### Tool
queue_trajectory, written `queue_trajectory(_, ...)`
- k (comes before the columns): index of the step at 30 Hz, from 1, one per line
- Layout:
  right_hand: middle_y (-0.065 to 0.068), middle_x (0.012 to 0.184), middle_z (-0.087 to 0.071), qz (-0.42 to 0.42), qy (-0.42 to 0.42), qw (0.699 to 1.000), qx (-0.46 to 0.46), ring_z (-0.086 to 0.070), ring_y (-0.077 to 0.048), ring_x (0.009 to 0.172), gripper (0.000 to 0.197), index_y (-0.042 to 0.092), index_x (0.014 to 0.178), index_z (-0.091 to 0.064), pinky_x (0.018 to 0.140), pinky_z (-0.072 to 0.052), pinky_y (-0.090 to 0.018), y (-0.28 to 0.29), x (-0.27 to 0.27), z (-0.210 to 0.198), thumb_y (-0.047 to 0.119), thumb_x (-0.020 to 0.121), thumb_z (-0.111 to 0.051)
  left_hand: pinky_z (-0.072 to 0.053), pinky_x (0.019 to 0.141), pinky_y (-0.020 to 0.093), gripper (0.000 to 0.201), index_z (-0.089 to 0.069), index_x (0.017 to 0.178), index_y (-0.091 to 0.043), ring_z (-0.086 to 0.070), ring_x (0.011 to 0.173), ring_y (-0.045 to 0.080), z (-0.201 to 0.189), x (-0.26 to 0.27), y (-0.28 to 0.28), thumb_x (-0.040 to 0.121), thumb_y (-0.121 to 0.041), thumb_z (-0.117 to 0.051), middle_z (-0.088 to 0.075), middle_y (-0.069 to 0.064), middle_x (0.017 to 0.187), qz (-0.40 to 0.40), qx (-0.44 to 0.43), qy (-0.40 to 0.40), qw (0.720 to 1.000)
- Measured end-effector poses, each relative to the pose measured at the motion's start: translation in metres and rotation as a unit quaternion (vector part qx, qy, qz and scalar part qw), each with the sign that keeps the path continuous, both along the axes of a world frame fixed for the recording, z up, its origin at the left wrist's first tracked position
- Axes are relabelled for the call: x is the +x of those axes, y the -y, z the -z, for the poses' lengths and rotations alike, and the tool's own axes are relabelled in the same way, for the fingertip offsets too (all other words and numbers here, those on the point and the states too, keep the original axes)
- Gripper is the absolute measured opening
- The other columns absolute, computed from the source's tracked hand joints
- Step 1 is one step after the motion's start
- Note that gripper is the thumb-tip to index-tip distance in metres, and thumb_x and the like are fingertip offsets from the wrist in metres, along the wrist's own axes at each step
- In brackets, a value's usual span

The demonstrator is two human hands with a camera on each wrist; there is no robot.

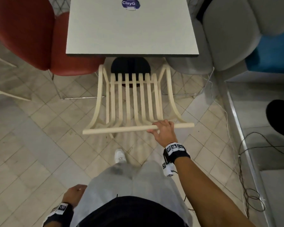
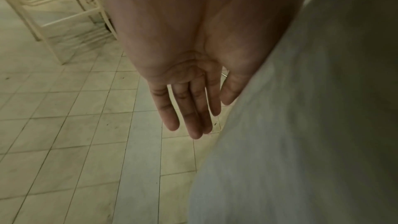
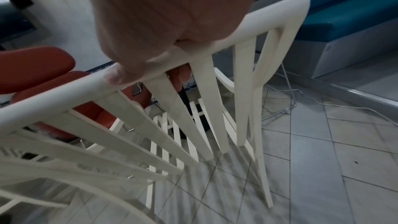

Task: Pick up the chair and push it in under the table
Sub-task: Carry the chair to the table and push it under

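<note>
With only the right hand [image 1: 163, 131] gripping the top rail toward its 3 o'clock end and the left hand [image 2: 187, 101] hanging loose, the chair [image 1: 134, 102], at 6 o'clock of the worktop [image 1: 131, 30], may swing into the red seat [image 1: 39, 38] at 9 o'clock.

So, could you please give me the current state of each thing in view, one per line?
Cream chair: upright, facing the table, seat front near its edge, not fully under.
Right hand: grip closed around the chair's top rail.
Left hand: hanging by the leg, fingers straight, holding nothing.
Table: top bare except a round sticker.
</note>
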State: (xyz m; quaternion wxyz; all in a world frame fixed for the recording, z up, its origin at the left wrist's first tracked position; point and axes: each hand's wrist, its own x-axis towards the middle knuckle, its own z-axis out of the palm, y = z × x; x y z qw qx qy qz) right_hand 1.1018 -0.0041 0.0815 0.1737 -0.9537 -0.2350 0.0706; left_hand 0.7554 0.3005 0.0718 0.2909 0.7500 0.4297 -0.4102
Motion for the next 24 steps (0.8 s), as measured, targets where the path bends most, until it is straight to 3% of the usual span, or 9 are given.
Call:
queue_trajectory(3,0.004,0.096,-0.073,0.010,-0.002,1.000,0.010,-0.056,-0.019,0.097,0.057,0.020,0.101,-0.072,0.094,-0.033,-0.037,-0.015,0.025,-0.002,0.071,0.083,-0.053,-0.044,0.083,0.030,0.025,-0.074,0.105,-0.025,-0.063,0.096,0.024,-0.015,0.019,-0.009,0.091,-0.028,-0.053,-0.070,0.004,0.113,-0.027,-0.008,0.017,0.999)
queue_trajectory(7,0.005,0.096,-0.073,0.023,-0.010,0.999,0.027,-0.056,-0.018,0.095,0.057,0.021,0.099,-0.072,0.094,-0.035,-0.036,-0.028,0.055,-0.006,0.072,0.081,-0.054,-0.046,0.073,0.027,0.026,-0.072,0.108,-0.008,-0.063,0.077,0.016,-0.023,0.036,-0.015,0.092,-0.014,-0.052,-0.070,0.000,0.093,-0.091,-0.025,0.056,0.994)
queue_trajectory(11,0.007,0.097,-0.071,0.010,-0.033,0.999,0.002,-0.055,-0.017,0.095,0.071,0.024,0.101,-0.071,0.089,-0.032,-0.034,-0.031,0.076,-0.012,0.084,0.076,-0.041,-0.056,0.090,0.036,0.022,-0.072,0.105,-0.024,-0.073,0.089,0.019,-0.026,0.077,-0.031,0.090,-0.024,-0.055,-0.078,0.000,0.095,-0.056,0.018,0.130,0.990)
queue_trajectory(13,0.007,0.099,-0.071,0.002,-0.040,0.999,-0.009,-0.054,-0.017,0.097,0.072,0.025,0.103,-0.070,0.086,-0.030,-0.033,-0.033,0.085,-0.015,0.084,0.076,-0.039,-0.055,0.087,0.035,0.018,-0.069,0.102,-0.030,-0.073,0.091,0.022,-0.041,0.117,-0.035,0.089,-0.025,-0.058,-0.078,0.002,0.095,-0.032,0.065,0.196,0.978)
queue_trajectory(15,0.005,0.101,-0.070,0.004,-0.060,0.998,-0.010,-0.053,-0.019,0.098,0.064,0.025,0.102,-0.070,0.084,-0.027,-0.032,-0.035,0.096,-0.018,0.080,0.075,-0.050,-0.054,0.082,0.035,0.019,-0.067,0.107,-0.020,-0.070,0.088,0.024,-0.057,0.161,-0.035,0.088,-0.020,-0.061,-0.075,0.006,0.096,-0.029,0.115,0.289,0.950)
queue_trajectory(17,0.005,0.104,-0.069,0.014,-0.089,0.996,-0.006,-0.053,-0.022,0.105,0.057,0.024,0.103,-0.071,0.087,-0.029,-0.034,-0.037,0.110,-0.024,0.073,0.074,-0.063,-0.053,0.085,0.038,0.030,-0.063,0.114,-0.013,-0.063,0.093,0.024,-0.072,0.205,-0.033,0.085,-0.019,-0.066,-0.067,0.008,0.105,0.007,0.173,0.377,0.910)
queue_trajectory(20,0.003,0.120,-0.065,0.023,-0.128,0.991,-0.021,-0.048,-0.024,0.118,0.062,0.024,0.113,-0.068,0.098,-0.029,-0.038,-0.033,0.127,-0.033,0.070,0.071,-0.070,-0.047,0.098,0.041,0.054,-0.054,0.128,-0.019,-0.054,0.113,0.024,-0.084,0.263,-0.027,0.079,-0.034,-0.071,-0.057,0.004,0.123,0.126,0.227,0.424,0.868)
queue_trajectory(22,0.002,0.122,-0.063,0.037,-0.120,0.992,-0.024,-0.049,-0.023,0.119,0.060,0.024,0.116,-0.067,0.100,-0.028,-0.038,-0.017,0.130,-0.033,0.066,0.073,-0.071,-0.042,0.105,0.043,0.067,-0.049,0.135,-0.027,-0.051,0.123,0.021,-0.080,0.294,-0.025,0.076,-0.049,-0.071,-0.054,-0.002,0.134,0.203,0.218,0.403,0.865)
queue_trajectory(24,0.000,0.118,-0.064,0.056,-0.088,0.994,-0.014,-0.051,-0.024,0.115,0.051,0.022,0.115,-0.067,0.102,-0.029,-0.039,0.007,0.128,-0.031,0.057,0.077,-0.072,-0.044,0.105,0.043,0.064,-0.054,0.131,-0.033,-0.056,0.120,0.019,-0.070,0.318,-0.024,0.075,-0.062,-0.064,-0.060,-0.007,0.132,0.244,0.180,0.363,0.881)
